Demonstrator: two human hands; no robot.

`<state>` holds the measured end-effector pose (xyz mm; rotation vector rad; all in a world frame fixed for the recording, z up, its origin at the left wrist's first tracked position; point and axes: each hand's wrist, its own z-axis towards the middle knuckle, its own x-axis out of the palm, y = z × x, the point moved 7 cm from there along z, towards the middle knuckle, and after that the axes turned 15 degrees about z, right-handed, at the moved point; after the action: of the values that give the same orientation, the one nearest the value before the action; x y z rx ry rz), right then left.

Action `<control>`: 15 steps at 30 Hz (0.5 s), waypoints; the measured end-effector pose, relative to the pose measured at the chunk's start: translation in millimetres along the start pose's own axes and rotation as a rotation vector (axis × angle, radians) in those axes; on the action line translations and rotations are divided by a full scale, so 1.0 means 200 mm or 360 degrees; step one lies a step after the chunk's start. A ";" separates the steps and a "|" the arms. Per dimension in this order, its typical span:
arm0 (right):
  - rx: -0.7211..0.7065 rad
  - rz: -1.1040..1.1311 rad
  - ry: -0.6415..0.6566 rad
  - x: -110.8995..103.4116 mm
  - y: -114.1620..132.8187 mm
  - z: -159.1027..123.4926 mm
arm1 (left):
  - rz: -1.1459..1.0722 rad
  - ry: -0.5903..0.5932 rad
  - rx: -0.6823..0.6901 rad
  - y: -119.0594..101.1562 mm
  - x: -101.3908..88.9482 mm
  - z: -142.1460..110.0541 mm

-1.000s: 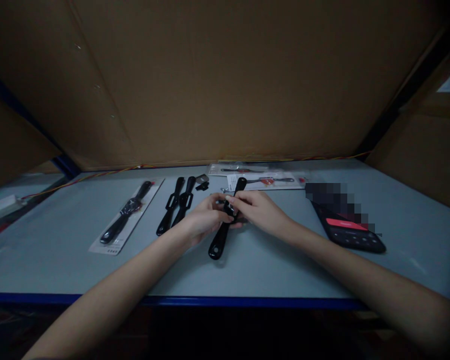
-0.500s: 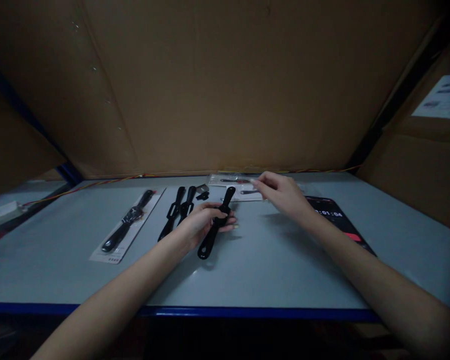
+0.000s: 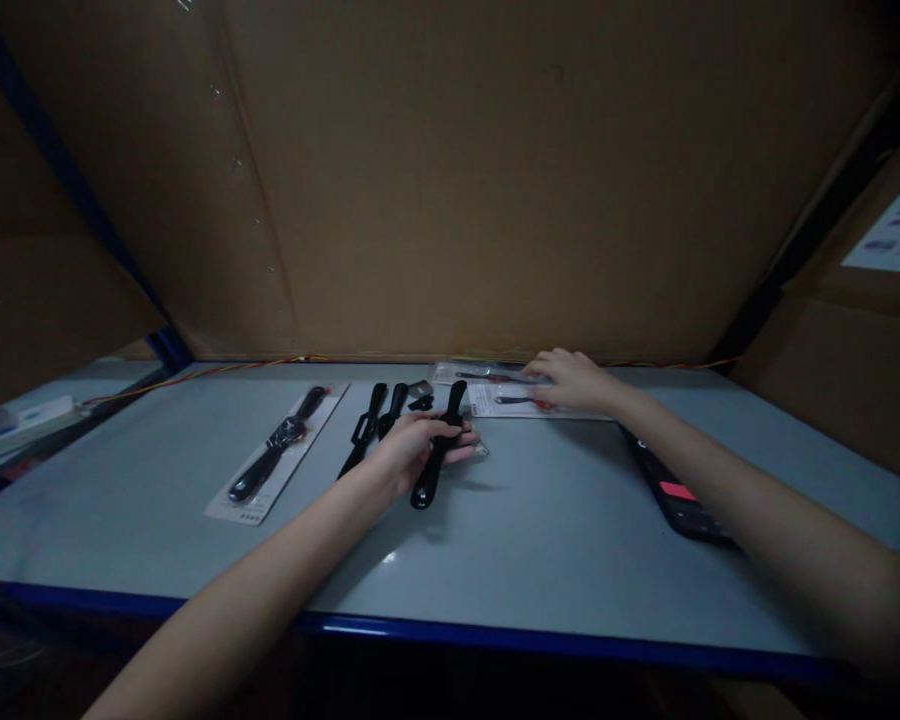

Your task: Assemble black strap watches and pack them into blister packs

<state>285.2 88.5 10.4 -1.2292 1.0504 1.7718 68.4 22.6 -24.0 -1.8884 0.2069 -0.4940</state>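
My left hand (image 3: 420, 450) is wrapped around a black watch strap (image 3: 439, 455), which stands tilted with its lower end on the table. My right hand (image 3: 571, 382) lies farther back, its fingertips at a printed packaging card (image 3: 514, 402) in a clear sleeve. Another card (image 3: 465, 373) lies just behind it. To the left of my left hand are a pair of black straps (image 3: 367, 430) and small black parts (image 3: 421, 403). A watch on a white card (image 3: 274, 450) lies farther left.
A black phone (image 3: 679, 497) lies on the pale grey table (image 3: 540, 560), partly under my right forearm. The table has a blue front edge. Cardboard walls rise behind and at both sides, and a thin yellow-and-red wire (image 3: 217, 372) runs along the back.
My right hand has moved from the strap back to the packaging cards, and my left hand stays on the strap. The whole view has tilted slightly with my head.
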 end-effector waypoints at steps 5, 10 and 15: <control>0.0088 0.0100 0.0140 0.10 -0.04 -0.03 | -0.0029 -0.0040 0.0011 -0.01 -0.01 0.00; -0.0052 0.0304 0.0014 0.09 -0.02 -0.07 | -0.0026 -0.0076 0.0012 -0.02 -0.01 -0.02; -0.0243 0.0444 -0.0239 -0.07 0.05 -0.10 | -0.0043 -0.0030 -0.0013 -0.01 -0.01 0.00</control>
<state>287.8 64.4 21.1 -1.0576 1.0546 2.1571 66.0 23.3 -22.3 -1.9051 0.1711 -0.4942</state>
